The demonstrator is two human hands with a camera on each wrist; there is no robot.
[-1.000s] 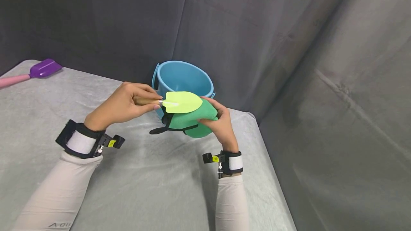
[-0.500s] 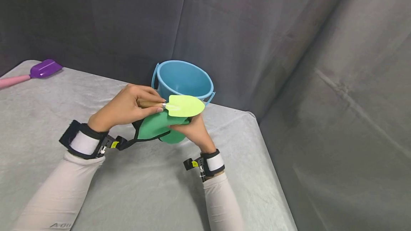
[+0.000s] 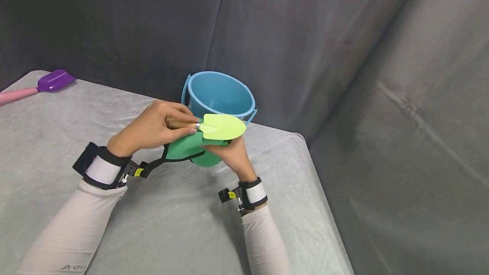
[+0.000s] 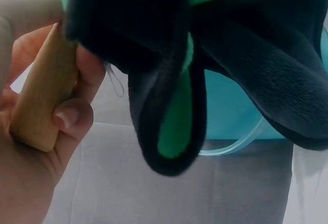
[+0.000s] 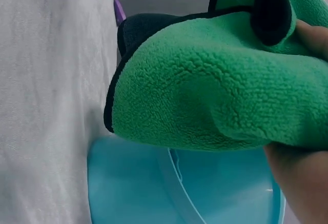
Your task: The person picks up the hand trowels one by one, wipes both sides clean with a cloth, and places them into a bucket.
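Left hand (image 3: 153,128) has its fingers curled round the wooden handle (image 4: 43,106) of a small trowel (image 3: 214,126), thumb and fingertips pinching near the metal collar; the lime-green blade (image 3: 223,125) points right, roughly level, held in the air in front of the blue bucket (image 3: 219,92). Right hand (image 3: 229,154) is below the blade, fingers bunched into a green cloth (image 3: 187,147) and pressing it up against the blade's underside. The cloth is green fleece with a black edge; one black-edged corner hangs down-left toward the left wrist strap (image 3: 101,166). In the left wrist view the cloth drapes over the fingers and handle, bucket behind it. In the right wrist view the cloth fills most of the frame, bucket rim below. The bucket stands upright on the grey table (image 3: 172,224) near the far edge. A purple scoop with a pink handle (image 3: 42,86) lies at the table's far left, well apart.
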